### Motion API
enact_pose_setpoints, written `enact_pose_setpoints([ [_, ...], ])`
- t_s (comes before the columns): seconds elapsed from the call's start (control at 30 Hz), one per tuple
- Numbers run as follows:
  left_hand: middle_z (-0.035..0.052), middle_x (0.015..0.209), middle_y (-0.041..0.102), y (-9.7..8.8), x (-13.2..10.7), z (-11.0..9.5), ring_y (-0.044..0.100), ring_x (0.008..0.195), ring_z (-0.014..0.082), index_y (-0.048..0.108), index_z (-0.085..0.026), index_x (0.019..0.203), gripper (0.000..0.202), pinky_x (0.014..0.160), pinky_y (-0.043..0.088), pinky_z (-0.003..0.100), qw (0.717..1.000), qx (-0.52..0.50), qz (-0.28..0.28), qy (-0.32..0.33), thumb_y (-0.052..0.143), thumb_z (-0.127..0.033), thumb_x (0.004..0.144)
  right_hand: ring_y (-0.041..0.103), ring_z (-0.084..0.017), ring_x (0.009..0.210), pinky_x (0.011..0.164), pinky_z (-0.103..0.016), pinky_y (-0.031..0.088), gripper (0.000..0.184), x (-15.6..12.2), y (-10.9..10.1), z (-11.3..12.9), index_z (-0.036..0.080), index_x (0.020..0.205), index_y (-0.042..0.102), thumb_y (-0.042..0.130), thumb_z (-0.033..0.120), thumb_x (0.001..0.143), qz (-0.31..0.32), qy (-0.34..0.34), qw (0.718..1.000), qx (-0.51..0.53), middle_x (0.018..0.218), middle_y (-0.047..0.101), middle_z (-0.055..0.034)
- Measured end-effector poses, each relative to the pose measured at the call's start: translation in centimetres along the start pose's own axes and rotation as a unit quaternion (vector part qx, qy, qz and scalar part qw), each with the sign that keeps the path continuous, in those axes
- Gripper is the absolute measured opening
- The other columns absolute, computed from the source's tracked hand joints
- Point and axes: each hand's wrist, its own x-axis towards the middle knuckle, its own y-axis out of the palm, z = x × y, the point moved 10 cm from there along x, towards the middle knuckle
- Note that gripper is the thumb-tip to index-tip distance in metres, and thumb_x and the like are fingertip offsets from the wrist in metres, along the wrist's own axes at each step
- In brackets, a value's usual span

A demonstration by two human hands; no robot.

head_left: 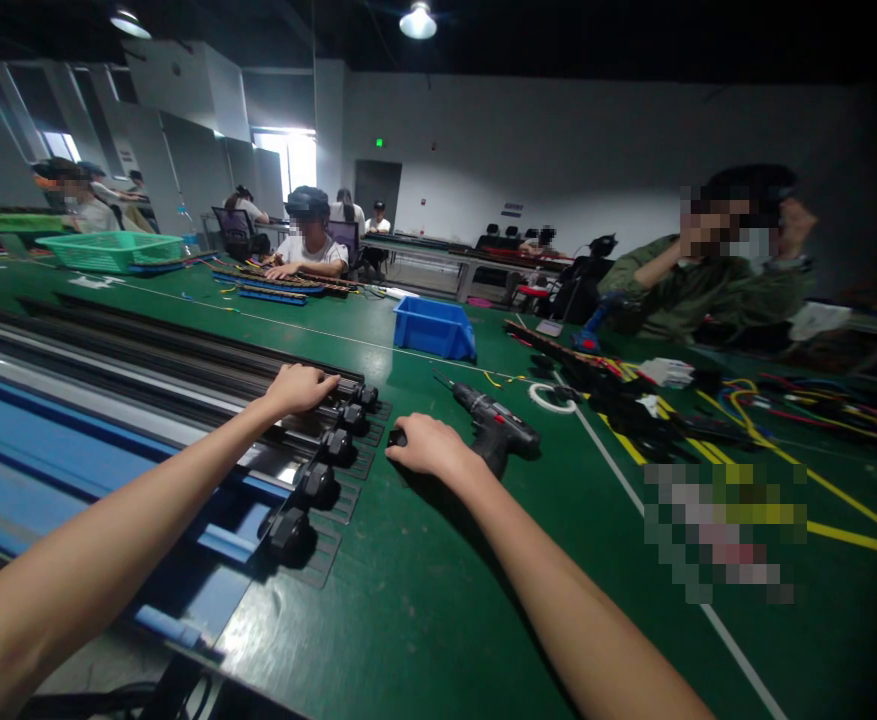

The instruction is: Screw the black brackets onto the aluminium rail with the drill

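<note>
Long black and silver metal rails (205,385) lie side by side at the left, and hexagonal black cable glands (316,483) stick out of their near ends. My left hand (299,388) grips the far rail close to its end, fingers curled over it, thumb toward the gland. Just right of the rail ends, my right hand (430,447) is closed on a small black part (396,438), mostly hidden by the fingers. Behind that wrist a black cordless drill (496,422) lies on the table, its bit pointing away to the left.
On the green table (378,620) are a blue bin (434,328), a white ring (551,398) and bundles of coloured wires (783,405). A green basket (112,250) stands at the far left. A person in a green jacket (678,280) sits at the right; others work farther back.
</note>
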Motion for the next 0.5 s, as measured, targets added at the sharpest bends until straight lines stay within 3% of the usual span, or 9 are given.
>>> enact_pose_setpoints([
  [0.17,0.0160,0.096,0.073,0.1,0.0,0.1,0.064,0.101,0.0330,0.075,-0.021,0.101,0.076,0.086,0.039,0.039,1.000,0.003,0.005,-0.008,0.018,-0.070,0.090,0.066,-0.030,0.100,0.079,-0.037,0.049,0.040,0.3,0.5,-0.4,0.020,0.108,0.068,0.058,0.049,0.082,-0.008,0.013,1.000,0.005,0.113,0.068,-0.0143],
  [0.33,0.0162,0.092,0.073,0.0,0.0,-0.1,0.065,0.096,0.0329,0.076,-0.020,0.091,0.078,0.084,0.040,0.039,1.000,0.012,0.001,-0.002,0.016,-0.070,0.090,0.068,-0.028,0.094,0.073,-0.033,0.048,0.038,0.9,0.6,-1.5,0.020,0.096,0.070,0.060,0.053,0.080,-0.016,0.023,0.998,0.058,0.101,0.072,-0.0118],
  [0.43,0.0162,0.091,0.073,-0.1,0.0,-0.2,0.065,0.095,0.0329,0.075,-0.020,0.088,0.078,0.083,0.040,0.039,1.000,0.016,-0.001,0.002,0.016,-0.070,0.090,0.069,-0.026,0.087,0.070,-0.030,0.047,0.036,1.3,-0.4,-2.5,0.020,0.089,0.071,0.062,0.054,0.079,-0.038,0.020,0.994,0.102,0.093,0.074,-0.0100],
  [0.5,0.0158,0.091,0.073,-0.1,0.0,-0.1,0.065,0.095,0.0323,0.075,-0.020,0.088,0.077,0.083,0.040,0.038,1.000,0.016,-0.001,0.000,0.017,-0.070,0.090,0.069,-0.024,0.086,0.071,-0.029,0.047,0.036,1.5,-2.1,-3.4,0.020,0.088,0.071,0.064,0.053,0.079,-0.080,0.013,0.988,0.134,0.092,0.074,-0.0091],
])
